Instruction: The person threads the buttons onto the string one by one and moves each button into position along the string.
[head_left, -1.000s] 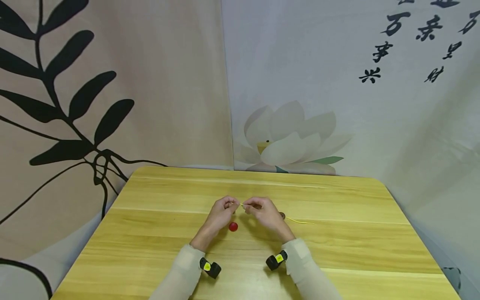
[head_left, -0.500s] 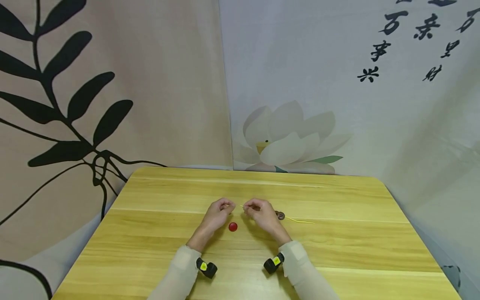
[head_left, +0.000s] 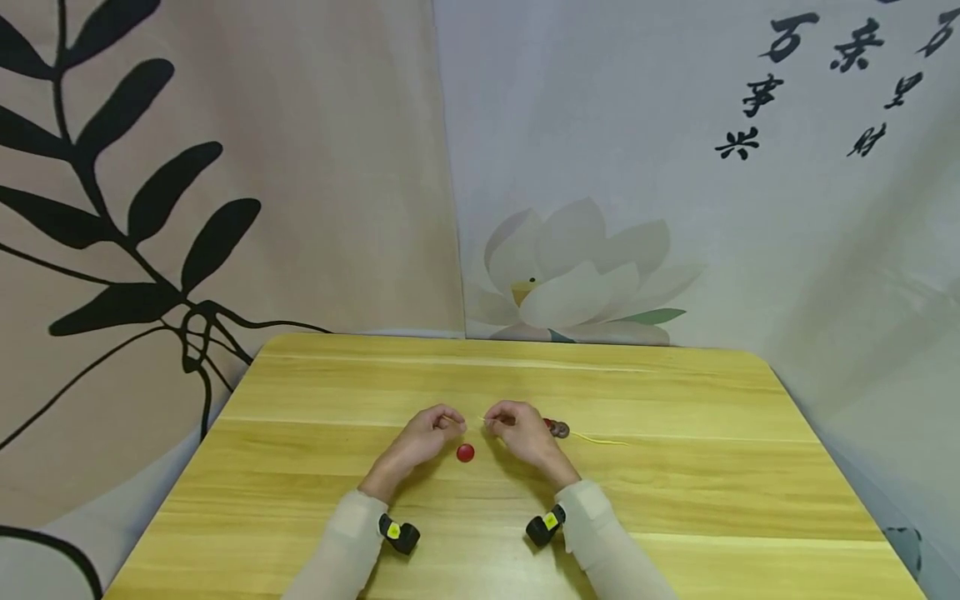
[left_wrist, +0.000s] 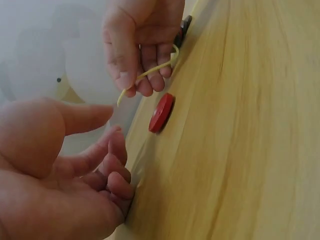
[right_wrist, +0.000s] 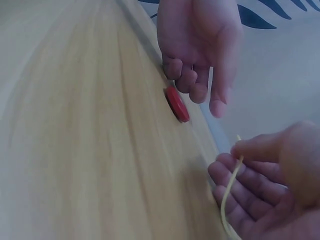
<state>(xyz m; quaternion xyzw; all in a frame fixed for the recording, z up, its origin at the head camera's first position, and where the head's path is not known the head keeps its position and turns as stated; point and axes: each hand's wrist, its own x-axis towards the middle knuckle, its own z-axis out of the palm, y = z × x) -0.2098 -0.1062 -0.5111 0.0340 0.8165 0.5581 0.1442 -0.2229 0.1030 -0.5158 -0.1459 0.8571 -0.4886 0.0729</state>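
Note:
My right hand (head_left: 521, 432) pinches a yellow string (left_wrist: 156, 69) between thumb and fingertips, and its short free end points toward my left hand (head_left: 426, 435). The left thumb and fingers are apart with nothing between them. On the table below the gap between my hands lies a round red disc, like a large button (head_left: 465, 452); the left wrist view shows it as a flat red disc (left_wrist: 161, 113). Beside my right hand sit dark brown and red button-like discs (head_left: 559, 430), partly hidden by that hand. A yellow tail of string (head_left: 603, 442) runs right from them.
The wooden table (head_left: 300, 500) carries all of this, its far edge close to a hanging cloth (head_left: 360, 167) printed with leaves, a lotus and writing. A black wrist camera (head_left: 401, 536) sits on the left sleeve, another camera (head_left: 543, 527) on the right.
My left hand has let go of the string end and drawn back left, its fingers loosening. My right hand keeps its pinch, and more of the discs beside it show now.

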